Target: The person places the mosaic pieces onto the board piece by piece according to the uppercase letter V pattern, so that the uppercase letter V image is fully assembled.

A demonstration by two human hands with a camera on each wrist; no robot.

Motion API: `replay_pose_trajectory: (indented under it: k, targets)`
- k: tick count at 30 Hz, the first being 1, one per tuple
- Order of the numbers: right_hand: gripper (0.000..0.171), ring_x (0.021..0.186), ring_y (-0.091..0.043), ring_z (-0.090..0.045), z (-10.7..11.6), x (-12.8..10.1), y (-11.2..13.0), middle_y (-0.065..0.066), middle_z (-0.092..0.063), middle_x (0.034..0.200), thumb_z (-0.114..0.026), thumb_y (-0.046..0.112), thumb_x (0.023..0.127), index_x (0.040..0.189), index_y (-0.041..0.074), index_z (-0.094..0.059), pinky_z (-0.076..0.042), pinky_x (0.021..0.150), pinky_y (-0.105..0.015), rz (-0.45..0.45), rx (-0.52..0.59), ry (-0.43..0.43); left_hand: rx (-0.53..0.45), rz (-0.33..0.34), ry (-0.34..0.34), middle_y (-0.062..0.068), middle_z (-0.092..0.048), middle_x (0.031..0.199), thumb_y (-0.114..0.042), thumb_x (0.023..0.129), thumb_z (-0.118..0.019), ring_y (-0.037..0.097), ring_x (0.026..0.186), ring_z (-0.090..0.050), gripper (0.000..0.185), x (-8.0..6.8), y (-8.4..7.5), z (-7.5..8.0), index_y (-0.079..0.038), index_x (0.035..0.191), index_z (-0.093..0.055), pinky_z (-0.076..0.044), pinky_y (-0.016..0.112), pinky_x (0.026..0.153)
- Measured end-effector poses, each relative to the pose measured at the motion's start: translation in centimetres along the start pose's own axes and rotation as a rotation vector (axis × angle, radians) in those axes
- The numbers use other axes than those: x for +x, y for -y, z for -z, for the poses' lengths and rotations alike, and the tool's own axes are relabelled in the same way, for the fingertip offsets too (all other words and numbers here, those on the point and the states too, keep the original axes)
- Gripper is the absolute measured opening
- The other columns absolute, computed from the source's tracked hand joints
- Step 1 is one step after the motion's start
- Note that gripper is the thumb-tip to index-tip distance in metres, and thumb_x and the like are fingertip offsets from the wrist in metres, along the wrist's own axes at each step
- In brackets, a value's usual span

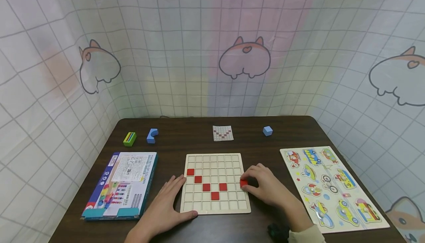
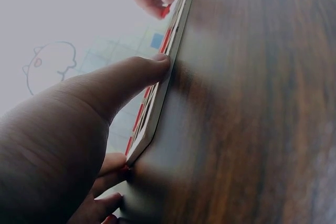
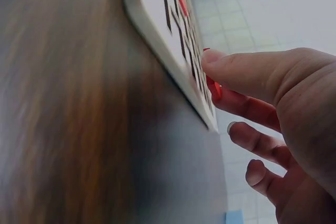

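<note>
Head view: right hand [image 1: 269,187] pinches a red tile [image 1: 244,183] at the grid board [image 1: 215,208]'s right edge; left hand [image 1: 166,206] rests flat, fingers straight, against its left edge, bare table [image 1: 186,139] beyond.

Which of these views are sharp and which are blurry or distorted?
Head view: sharp and evenly lit, wide-angle bending at the edges, grid board crisp. Left wrist view: left hand fills the frame, dim, table soft. Right wrist view: table smeared, right hand fairly clear.
</note>
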State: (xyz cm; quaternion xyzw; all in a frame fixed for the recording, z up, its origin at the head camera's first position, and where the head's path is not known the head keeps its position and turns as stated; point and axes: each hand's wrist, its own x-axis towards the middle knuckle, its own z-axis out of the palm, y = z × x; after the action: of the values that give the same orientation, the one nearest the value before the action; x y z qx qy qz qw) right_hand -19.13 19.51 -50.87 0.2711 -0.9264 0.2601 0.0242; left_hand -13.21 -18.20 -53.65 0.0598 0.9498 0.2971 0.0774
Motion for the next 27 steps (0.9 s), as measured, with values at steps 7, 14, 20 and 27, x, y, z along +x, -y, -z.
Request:
replay_pose_trajectory:
  k: [7,14,20,27]
  targets:
    - [0.02,0.106,-0.015,-0.057,-0.5,1.5,1.2,0.011,-0.077,0.119,-0.088,0.027,0.097,0.116,0.025,-0.081,-0.051,0.095,-0.042,0.01,0.02,0.029,0.005,-0.007,-0.005,-0.001,-0.039,0.181,-0.09,0.072,-0.083,0.032,0.175,-0.019,0.129,0.0,0.1,0.0,-0.024,0.174,-0.039,-0.023,0.068,0.138]
    - [0.018,0.101,-0.017,-0.056,-1.3,2.7,1.6,0.01,-0.077,0.113,-0.088,0.025,0.097,0.113,0.024,-0.081,-0.049,0.089,-0.035,0.003,0.046,0.038,-0.005,-0.003,0.001,-0.001,-0.039,0.181,-0.09,0.072,-0.083,0.033,0.175,-0.018,0.129,0.0,0.0,0.1,-0.024,0.174,-0.039,-0.022,0.068,0.139]
    - [0.017,0.104,-0.019,-0.058,-1.8,3.5,1.7,0.009,-0.077,0.114,-0.087,0.023,0.098,0.113,0.023,-0.082,-0.051,0.091,-0.039,0.008,0.049,0.047,-0.005,0.001,0.005,-0.001,-0.038,0.181,-0.09,0.072,-0.083,0.033,0.175,-0.018,0.129,0.0,0.0,0.1,-0.024,0.174,-0.039,-0.021,0.068,0.139]
    - [0.015,0.107,-0.013,-0.056,-2.3,4.2,1.3,0.011,-0.077,0.115,-0.087,0.024,0.098,0.112,0.025,-0.082,-0.053,0.096,-0.04,0.005,0.049,0.037,-0.011,0.005,0.01,-0.001,-0.038,0.181,-0.089,0.072,-0.084,0.034,0.175,-0.018,0.129,0.1,0.0,0.0,-0.024,0.174,-0.039,-0.021,0.069,0.139]
